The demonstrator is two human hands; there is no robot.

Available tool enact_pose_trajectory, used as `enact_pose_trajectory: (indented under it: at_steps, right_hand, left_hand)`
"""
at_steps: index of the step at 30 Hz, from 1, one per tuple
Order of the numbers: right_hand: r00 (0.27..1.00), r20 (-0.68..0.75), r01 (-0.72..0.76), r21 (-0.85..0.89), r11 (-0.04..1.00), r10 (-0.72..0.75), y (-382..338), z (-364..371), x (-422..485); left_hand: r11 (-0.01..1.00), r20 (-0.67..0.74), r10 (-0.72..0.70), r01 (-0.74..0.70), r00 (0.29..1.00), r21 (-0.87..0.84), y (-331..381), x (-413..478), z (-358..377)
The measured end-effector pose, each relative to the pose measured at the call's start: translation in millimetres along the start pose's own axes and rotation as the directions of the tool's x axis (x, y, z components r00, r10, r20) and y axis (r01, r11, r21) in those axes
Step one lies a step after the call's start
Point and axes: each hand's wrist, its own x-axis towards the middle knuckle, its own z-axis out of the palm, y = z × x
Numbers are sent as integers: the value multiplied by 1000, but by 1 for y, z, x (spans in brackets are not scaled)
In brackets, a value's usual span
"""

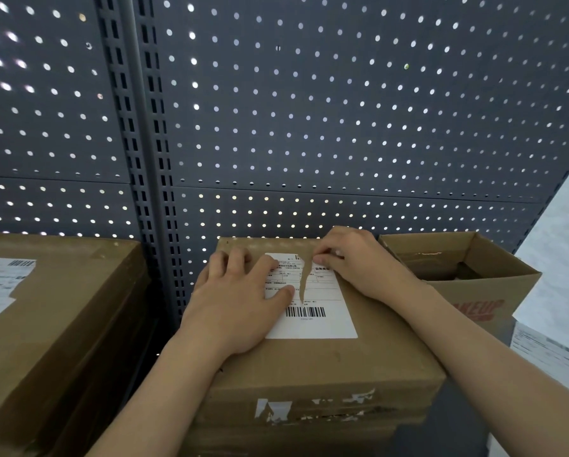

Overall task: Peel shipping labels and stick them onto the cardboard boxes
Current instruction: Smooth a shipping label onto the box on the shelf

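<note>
Against grey pegboard [342, 110]: pressing label [326, 324] onto box [359, 364] with flat left hand [237, 301], pinching its torn edge with right hand [355, 262]. Next, probably smoothing below the pinch.

- We see the middle box [326, 364] as plain brown cardboard: matt and slightly scuffed, with ragged white paper scraps [273, 410] stuck to its front face.
- Its label [322, 324] looks to us like thin white paper, smooth and matt, torn through to bare cardboard.
- We take the back panel [309, 127] for grey painted metal — perforated, with a dull sheen.
- The open box [484, 285] is the same matt cardboard — glossy clear tape [421, 258] shines inside it.
</note>
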Motion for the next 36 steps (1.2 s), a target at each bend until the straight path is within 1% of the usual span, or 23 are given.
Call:
enact_pose_trajectory:
  at_steps: [2, 5, 8, 13, 19, 22, 24, 27, 28, 34, 36]
  right_hand:
    - [999, 30, 26, -58, 998, -24, -1, 2, 4]
    - [995, 79, 70, -191, 979, -56, -2, 5, 5]
    - [990, 115, 106, -275, 956, -77, -4, 5, 6]
    - [986, 141, 132, -311, 941, -92, -5, 8, 7]
    - [988, 143, 95, -246, 965, -60, -1, 7, 3]
    - [993, 110, 53, -200, 978, -31, 1, 10, 3]
    - [996, 84, 25, -142, 990, -13, 3, 11, 3]
    - [998, 67, -18, -3, 1000, 18, 4, 9, -2]
    - [998, 62, -20, 15, 1000, 19, 4, 8, -3]
    - [999, -38, 4, 45, 999, -2, 5, 9, -5]
    - [999, -48, 20, 32, 999, -19, 5, 10, -4]
  left_hand:
    - [1000, 0, -1, 1, 1000, -2, 0, 0, 0]
    - [1000, 3, 0, 0, 1000, 6, 0, 0, 0]
    - [1000, 1, -2, 2, 1000, 1, 0, 0, 1]
    - [1000, 4, -1, 1, 1000, 6, 1, -1, 0]
    - [1000, 4, 0, 0, 1000, 7, 1, -1, 0]
    - [1000, 6, -2, 2, 1000, 1, 0, -1, 0]
    - [1000, 4, 0, 0, 1000, 1, 0, -1, 0]
    - [1000, 5, 0, 0, 1000, 6, 1, -1, 0]
    - [1000, 6, -1, 1, 1000, 8, 1, 0, 0]
    - [1000, 12, -3, 3, 1000, 8, 1, -1, -1]
    - [1000, 12, -3, 3, 1000, 10, 1, -1, -1]
